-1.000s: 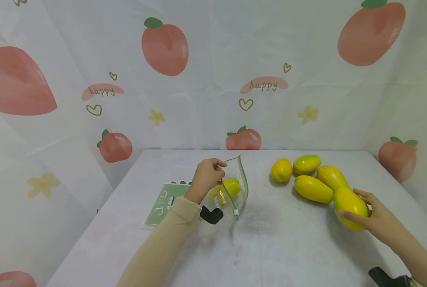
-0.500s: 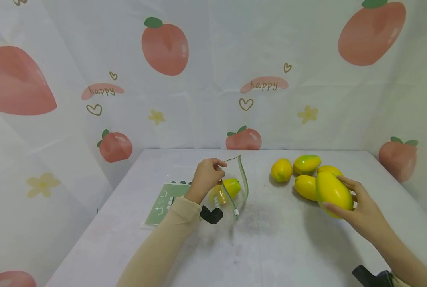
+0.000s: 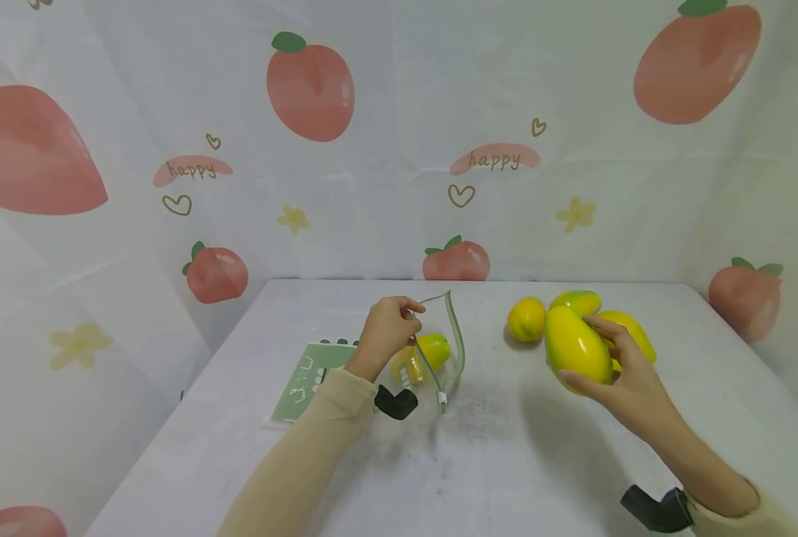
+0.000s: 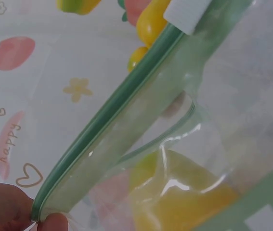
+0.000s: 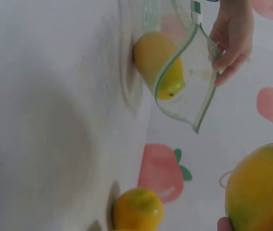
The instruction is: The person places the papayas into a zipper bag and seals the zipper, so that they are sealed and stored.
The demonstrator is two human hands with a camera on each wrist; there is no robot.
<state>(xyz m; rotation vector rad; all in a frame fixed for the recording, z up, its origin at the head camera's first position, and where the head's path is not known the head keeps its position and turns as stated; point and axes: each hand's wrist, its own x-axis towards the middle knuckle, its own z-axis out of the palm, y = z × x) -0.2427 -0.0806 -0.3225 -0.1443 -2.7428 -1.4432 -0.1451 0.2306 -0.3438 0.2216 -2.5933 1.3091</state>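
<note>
My left hand (image 3: 391, 328) pinches the green-edged rim of a clear zip bag (image 3: 458, 343), whose mouth gapes towards the right. A white slider (image 3: 442, 397) sits at the near end of that rim. Inside the bag lies one yellow-green mango (image 5: 150, 60), seen through the film in the right wrist view. My right hand (image 3: 634, 380) grips another mango (image 3: 576, 347), raised over the table, thumb on the near side and fingers on the far side. In the right wrist view this held mango (image 5: 261, 192) fills the lower right corner.
Behind the held mango lie a rounder mango (image 3: 526, 319), a greener one (image 3: 579, 300) and one to the right (image 3: 632, 333); another is mostly hidden. The bag's green printed part (image 3: 298, 391) lies flat at left on the white table (image 3: 453, 477). A fruit-print cloth (image 3: 372, 209) stands behind.
My right hand has lifted the mango from the right-hand group and carried it leftward, in front of the other mangoes. My left hand and the bag have stayed in place.
</note>
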